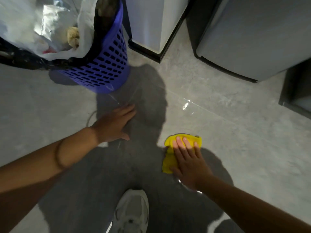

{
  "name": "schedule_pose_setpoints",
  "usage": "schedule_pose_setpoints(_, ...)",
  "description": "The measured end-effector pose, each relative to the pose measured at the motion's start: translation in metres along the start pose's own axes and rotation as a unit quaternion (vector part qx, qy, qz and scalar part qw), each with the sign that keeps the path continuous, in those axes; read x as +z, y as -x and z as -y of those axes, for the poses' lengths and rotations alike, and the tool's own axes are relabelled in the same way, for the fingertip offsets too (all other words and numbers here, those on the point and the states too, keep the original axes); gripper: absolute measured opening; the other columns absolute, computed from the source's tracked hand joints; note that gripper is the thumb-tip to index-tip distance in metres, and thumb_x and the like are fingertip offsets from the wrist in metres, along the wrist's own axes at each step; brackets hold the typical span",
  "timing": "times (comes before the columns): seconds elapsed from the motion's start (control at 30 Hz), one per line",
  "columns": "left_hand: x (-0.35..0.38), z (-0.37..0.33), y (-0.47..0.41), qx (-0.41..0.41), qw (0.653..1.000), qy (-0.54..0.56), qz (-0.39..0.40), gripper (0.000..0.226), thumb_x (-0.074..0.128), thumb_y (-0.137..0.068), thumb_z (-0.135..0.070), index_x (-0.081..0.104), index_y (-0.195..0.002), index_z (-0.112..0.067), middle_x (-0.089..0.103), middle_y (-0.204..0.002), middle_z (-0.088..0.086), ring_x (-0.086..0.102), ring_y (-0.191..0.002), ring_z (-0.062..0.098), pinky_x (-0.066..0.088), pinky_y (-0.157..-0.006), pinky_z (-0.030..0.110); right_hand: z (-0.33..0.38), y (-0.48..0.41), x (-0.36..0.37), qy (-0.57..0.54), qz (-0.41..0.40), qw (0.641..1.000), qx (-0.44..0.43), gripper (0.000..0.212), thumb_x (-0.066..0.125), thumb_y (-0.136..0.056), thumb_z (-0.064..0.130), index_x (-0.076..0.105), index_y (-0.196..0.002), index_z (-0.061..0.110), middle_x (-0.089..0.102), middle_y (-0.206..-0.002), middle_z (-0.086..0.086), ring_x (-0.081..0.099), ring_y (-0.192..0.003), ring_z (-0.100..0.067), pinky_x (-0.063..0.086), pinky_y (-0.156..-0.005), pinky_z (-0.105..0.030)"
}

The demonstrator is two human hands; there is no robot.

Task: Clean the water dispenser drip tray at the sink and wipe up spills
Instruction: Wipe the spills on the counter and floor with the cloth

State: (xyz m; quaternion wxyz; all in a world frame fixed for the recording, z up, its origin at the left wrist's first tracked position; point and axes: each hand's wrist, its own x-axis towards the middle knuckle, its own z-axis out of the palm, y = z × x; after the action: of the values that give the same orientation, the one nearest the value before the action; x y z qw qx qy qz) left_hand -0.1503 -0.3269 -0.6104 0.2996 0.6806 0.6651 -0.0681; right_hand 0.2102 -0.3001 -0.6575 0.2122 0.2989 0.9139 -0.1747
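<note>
Yellow cloth [168, 163]: on tiled floor [235, 132], pressed under right hand [188, 163], grip wide, fingers flat, likely spreading wiping contact. Left hand [114, 125]: grip wide, palm on floor, apparently bracing. Drip tray: unseen.

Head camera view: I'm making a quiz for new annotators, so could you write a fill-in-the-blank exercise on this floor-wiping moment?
1. The right hand presses a ____ cloth flat on the grey floor.
2. The left hand, fingers straight, holds ____.
3. The blue perforated basket stands to the ____ of the white cabinet.

Missing words: yellow; nothing; left.
</note>
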Motion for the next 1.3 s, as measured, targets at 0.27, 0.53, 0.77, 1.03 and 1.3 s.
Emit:
schedule_pose_setpoints(0.27,-0.002,-0.013,0.004,-0.014,1.000,0.011,-0.018,0.104,0.084,-0.082,-0.042,0.026,-0.164,-0.013,0.016,-0.174,0.005,0.021,-0.159,0.026,0.026,-0.125,0.040,-0.049,-0.103,-0.060,-0.097,-0.020,0.970,0.222,0.095,0.027,-0.098,0.068,-0.007,-0.165,0.008,-0.015,-0.173,-0.013,-0.013,-0.159,-0.035,-0.004,-0.125,-0.061)
schedule_pose_setpoints(0.53,-0.005,0.000,0.005,-0.076,0.997,-0.017,0.001,0.108,0.085,-0.082,-0.043,0.023,-0.164,-0.013,0.018,-0.173,0.011,0.023,-0.157,0.032,0.022,-0.125,0.039,0.044,-0.087,-0.031,-0.061,-0.111,0.992,0.021,0.092,0.053,-0.092,0.056,0.024,-0.162,0.003,0.019,-0.171,-0.020,0.015,-0.157,-0.043,0.005,-0.123,-0.064)
schedule_pose_setpoints(0.77,0.005,-0.048,-0.034,0.029,0.999,-0.045,0.005,0.118,0.085,-0.075,-0.054,0.019,-0.166,-0.021,0.009,-0.175,0.001,0.012,-0.160,0.024,0.026,-0.125,0.044,0.002,0.079,0.045,-0.112,-0.023,0.978,0.176,0.092,0.051,-0.089,0.063,0.040,-0.156,0.002,0.034,-0.164,-0.018,0.038,-0.149,-0.044,0.034,-0.113,-0.067)
schedule_pose_setpoints(1.03,-0.002,-0.084,-0.078,0.058,0.995,-0.081,0.013,0.116,0.081,-0.078,-0.059,0.015,-0.166,-0.022,0.003,-0.175,0.002,0.004,-0.160,0.025,0.013,-0.127,0.042,-0.164,0.023,-0.017,-0.170,-0.043,0.909,0.378,0.097,0.022,-0.097,0.073,-0.010,-0.164,0.010,-0.014,-0.174,-0.010,-0.012,-0.159,-0.031,-0.001,-0.126,-0.059)
schedule_pose_setpoints(1.3,-0.012,-0.059,-0.075,0.049,0.996,-0.080,0.011,0.108,0.079,-0.081,-0.060,0.022,-0.165,-0.023,0.012,-0.174,0.003,0.021,-0.157,0.029,0.035,-0.119,0.046,-0.146,-0.124,-0.081,-0.114,-0.077,0.960,0.244,0.095,0.032,-0.100,0.065,-0.011,-0.164,0.010,-0.017,-0.173,-0.012,-0.016,-0.158,-0.034,-0.009,-0.124,-0.060)
